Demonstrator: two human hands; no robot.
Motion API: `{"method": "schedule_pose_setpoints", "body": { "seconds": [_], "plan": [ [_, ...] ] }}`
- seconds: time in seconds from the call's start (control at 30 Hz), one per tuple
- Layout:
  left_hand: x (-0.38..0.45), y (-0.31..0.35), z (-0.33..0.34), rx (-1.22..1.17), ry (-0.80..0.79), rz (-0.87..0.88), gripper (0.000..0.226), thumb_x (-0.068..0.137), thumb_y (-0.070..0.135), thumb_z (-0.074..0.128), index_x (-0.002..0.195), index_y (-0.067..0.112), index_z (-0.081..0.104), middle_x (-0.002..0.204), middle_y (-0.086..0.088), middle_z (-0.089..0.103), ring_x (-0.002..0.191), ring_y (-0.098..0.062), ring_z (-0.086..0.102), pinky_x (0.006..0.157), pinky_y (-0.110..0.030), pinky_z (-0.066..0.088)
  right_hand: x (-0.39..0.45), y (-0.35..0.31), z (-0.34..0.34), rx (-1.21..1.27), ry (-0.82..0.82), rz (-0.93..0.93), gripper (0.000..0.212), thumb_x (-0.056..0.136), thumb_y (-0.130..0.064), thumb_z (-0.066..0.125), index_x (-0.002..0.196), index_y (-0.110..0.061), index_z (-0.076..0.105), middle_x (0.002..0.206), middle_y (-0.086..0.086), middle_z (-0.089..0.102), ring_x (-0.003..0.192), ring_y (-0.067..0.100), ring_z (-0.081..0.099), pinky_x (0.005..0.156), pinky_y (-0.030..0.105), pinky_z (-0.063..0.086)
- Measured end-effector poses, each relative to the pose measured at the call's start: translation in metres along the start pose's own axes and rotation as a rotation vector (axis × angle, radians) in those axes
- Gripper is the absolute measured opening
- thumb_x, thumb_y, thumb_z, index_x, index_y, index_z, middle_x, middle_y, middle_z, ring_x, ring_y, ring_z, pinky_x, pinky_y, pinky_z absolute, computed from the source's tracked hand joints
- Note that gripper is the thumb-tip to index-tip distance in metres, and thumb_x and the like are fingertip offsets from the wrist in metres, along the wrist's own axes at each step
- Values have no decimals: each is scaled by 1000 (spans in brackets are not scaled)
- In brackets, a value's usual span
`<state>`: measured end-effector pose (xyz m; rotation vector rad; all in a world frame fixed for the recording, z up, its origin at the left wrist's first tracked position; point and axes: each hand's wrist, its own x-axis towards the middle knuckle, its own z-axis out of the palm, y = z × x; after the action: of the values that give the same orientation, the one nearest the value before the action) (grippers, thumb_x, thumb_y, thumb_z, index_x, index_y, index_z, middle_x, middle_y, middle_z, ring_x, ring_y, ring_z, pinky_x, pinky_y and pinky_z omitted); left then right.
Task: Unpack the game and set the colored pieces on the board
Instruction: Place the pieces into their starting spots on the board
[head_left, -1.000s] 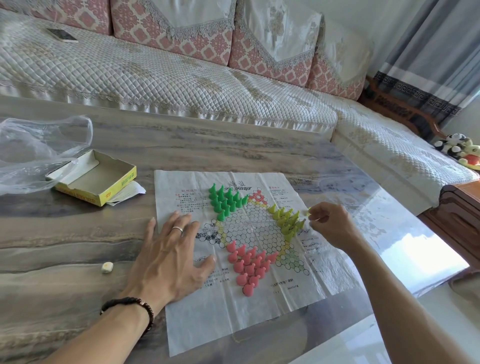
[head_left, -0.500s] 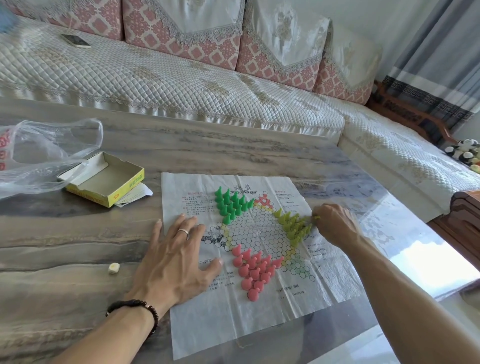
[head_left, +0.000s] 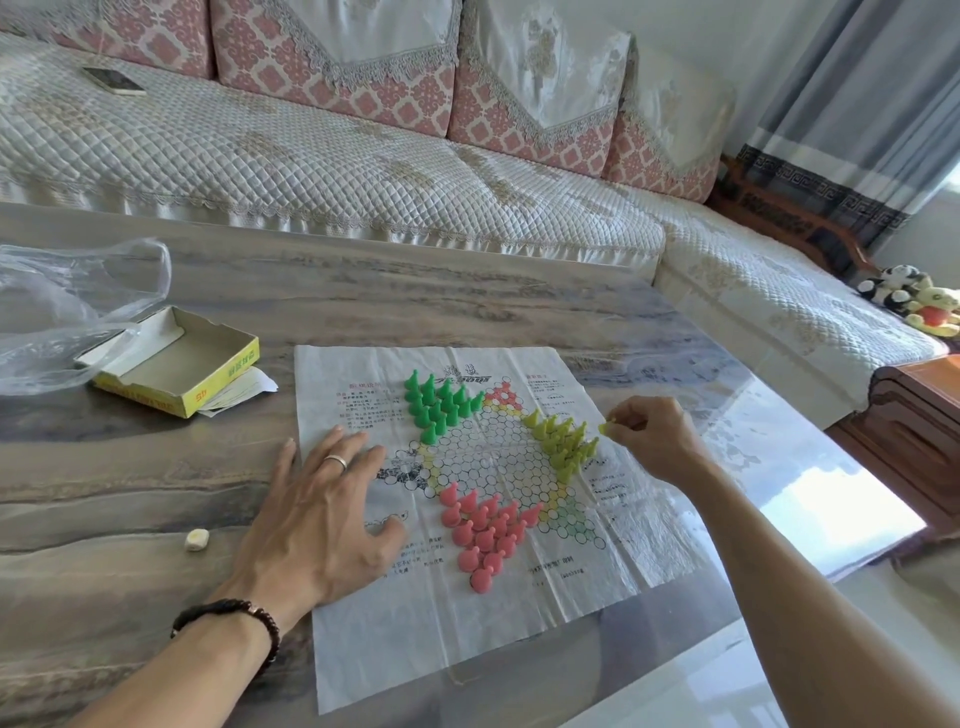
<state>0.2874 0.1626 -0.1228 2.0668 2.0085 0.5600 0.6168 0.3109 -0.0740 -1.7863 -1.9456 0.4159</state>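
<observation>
The paper board (head_left: 467, 519) lies flat on the table (head_left: 130, 493), its printed hexagon grid facing up. The left hand (head_left: 322, 519) rests palm down on the board's left edge, fingers straight and spread wide, gripping nothing; the thumb points toward the pink pieces (head_left: 485, 530) and a ring sits on one finger. The right hand (head_left: 654, 441) hovers over the board's right side with fingers curled, thumb and forefinger pinching a single yellow piece (head_left: 605, 428) just beside the outer tip of the yellow pieces (head_left: 563, 441) already standing in a triangle. The green pieces (head_left: 439, 402) stand in a triangle at the top of the grid, the pink ones in a triangle at its lower edge, all upright. Left of the board sits an open yellow box (head_left: 176, 364) with a slip of paper tucked under it, partly overlapped by a clear plastic bag (head_left: 67, 312). A small die (head_left: 196, 540) lies on the table near the left wrist.
</observation>
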Motion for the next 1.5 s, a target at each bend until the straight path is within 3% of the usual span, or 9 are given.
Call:
{"method": "schedule_pose_setpoints", "body": {
  "seconds": [0.13, 0.53, 0.63, 0.77, 0.87, 1.17, 1.27, 1.37, 1.5],
  "plan": [
    [0, -3, 1, 1, 5, 2, 85, 72, 59, 36, 148, 22, 32, 159, 2, 22, 148, -11, 2, 120, -45, 1, 1, -1, 5, -72, -62, -37, 5, 84, -10, 70, 86, -15, 72, 72, -10, 64, 68, 0, 58, 62, 12, 40],
    [5, -9, 3, -68, 1, 3, 94, 65, 67, 32, 147, 21, 33, 159, 7, 17, 148, -10, -4, 120, -42, 0, 4, 3, 9, -84, -156, -28, 11, 83, -7, 71, 83, -18, 70, 73, -10, 65, 70, 6, 61, 63, 17, 42],
    [5, -9, 2, -72, -16, 1, 101, 59, 70, 25, 147, 21, 33, 160, 7, 15, 148, -9, -5, 120, -42, -2, 3, 2, 8, -105, -166, -21, 15, 84, -8, 70, 97, -14, 70, 77, -8, 63, 72, 8, 59, 61, 16, 41],
    [3, -9, 0, -112, -15, 4, 101, 61, 70, 24, 148, 20, 32, 161, 8, 9, 147, -7, -8, 120, -42, -2, -2, -1, 4, -148, -143, -16, 26, 92, -5, 53, 117, -6, 61, 99, 3, 67, 86, 17, 63, 75, 31, 54],
    [2, -8, -4, -166, -19, -6, 102, 61, 71, 24, 149, 19, 32, 161, 7, 10, 147, -7, -9, 120, -43, 2, -11, -12, -1, -197, -59, -29, 30, 96, -8, 45, 121, -6, 60, 119, 12, 64, 104, 23, 62, 89, 37, 52],
    [-11, -20, -31, -21, -180, 102, 114, 59, 82, 11, 153, 18, 17, 162, 2, -2, 144, -13, -24, 119, -31, -3, -52, -82, -2, -202, -62, -207, 41, 94, -27, 58, 132, -13, 52, 125, 5, 58, 104, 15, 56, 93, 35, 49],
    [-33, -32, -45, 16, -57, 141, 102, 66, 74, 12, 148, 18, 33, 160, 0, 15, 147, -14, -12, 118, -30, -1, -64, -115, 10, -208, -97, -282, 41, 93, -32, 57, 131, -16, 54, 124, 4, 57, 111, 18, 55, 94, 37, 47],
    [-49, -57, -58, 45, 96, 113, 80, 72, 64, 33, 131, 16, 56, 145, -8, 46, 145, -24, 22, 114, -34, 21, -68, -148, 29, -202, -132, -350, 37, 93, -33, 56, 127, -19, 57, 118, 1, 58, 109, 18, 54, 91, 35, 46],
    [-66, -86, -71, 96, 55, -7, 86, 65, 69, 33, 136, 25, 52, 136, 3, 49, 128, -19, 36, 100, -37, 39, -69, -194, 63, -174, -199, -435, 36, 92, -30, 57, 126, -17, 58, 117, 3, 58, 105, 22, 56, 89, 36, 46]
  ]
}}
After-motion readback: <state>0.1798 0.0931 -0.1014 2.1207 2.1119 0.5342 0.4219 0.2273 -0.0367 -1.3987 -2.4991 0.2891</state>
